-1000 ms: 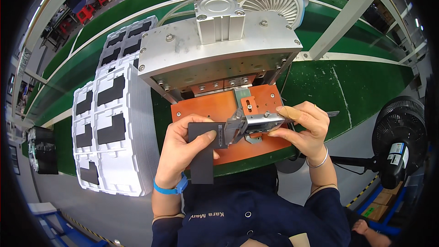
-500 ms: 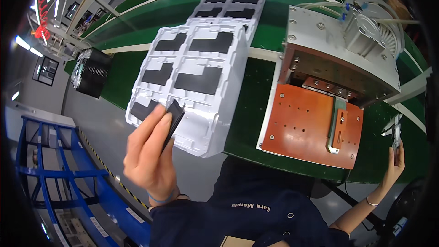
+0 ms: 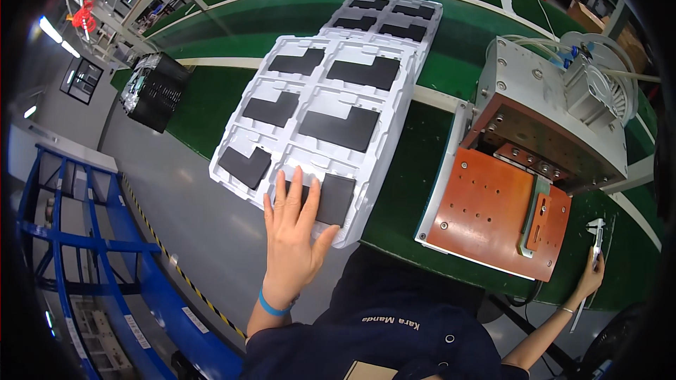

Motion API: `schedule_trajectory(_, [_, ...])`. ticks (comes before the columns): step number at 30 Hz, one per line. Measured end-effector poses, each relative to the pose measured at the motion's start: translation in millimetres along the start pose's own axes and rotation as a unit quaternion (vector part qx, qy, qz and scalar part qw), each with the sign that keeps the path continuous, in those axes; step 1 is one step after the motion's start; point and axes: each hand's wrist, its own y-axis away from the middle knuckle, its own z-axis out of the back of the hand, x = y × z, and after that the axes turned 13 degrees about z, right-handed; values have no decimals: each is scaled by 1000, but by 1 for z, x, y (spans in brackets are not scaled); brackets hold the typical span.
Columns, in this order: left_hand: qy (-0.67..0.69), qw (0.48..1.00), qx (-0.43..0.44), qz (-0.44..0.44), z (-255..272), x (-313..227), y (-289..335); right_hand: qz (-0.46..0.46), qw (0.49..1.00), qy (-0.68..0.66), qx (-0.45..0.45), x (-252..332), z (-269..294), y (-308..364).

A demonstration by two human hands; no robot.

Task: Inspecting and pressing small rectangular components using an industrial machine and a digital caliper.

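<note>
My left hand [image 3: 290, 239] lies palm down over the near right pocket of a white plastic tray [image 3: 284, 142], its fingers stretched out and slightly apart. Beneath the fingertips is a flat black L-shaped piece [image 3: 338, 200], partly covered by them; the hand does not grip it. Similar black L-shaped pieces [image 3: 339, 130] sit one to a pocket in the other parts of the tray. Far to the right, my right hand [image 3: 590, 281] is closed around a metal caliper [image 3: 596, 243], its jaws pointing away from me.
A second white tray [image 3: 435, 17] with black pieces stands behind the first. Right of the trays is a metal press [image 3: 556, 112] with an orange base plate [image 3: 479, 204]. A black stack [image 3: 156, 95] sits at the far left on the green table [image 3: 211, 91]. Blue racking [image 3: 84, 250] stands lower left.
My left hand has lowered the black piece into the tray's near right pocket and let go of it, its fingers now spread. The caliper in my right hand has shifted slightly left and down.
</note>
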Motion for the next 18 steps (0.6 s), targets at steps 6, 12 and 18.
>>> schedule_trajectory(6, [-1, 999, 41, -15, 8, 4, -19, 15, 999, 6, 34, -6, -5, -3])
schedule_trajectory(12, [80, 991, 85, -70, 21, 32, -39, 13, 999, -6, 34, 7, -2, -1])
schedule_trajectory(18, [147, 985, 21, -85, 10, 13, -36, 50, 998, -13, 45, -10, -4, -5])
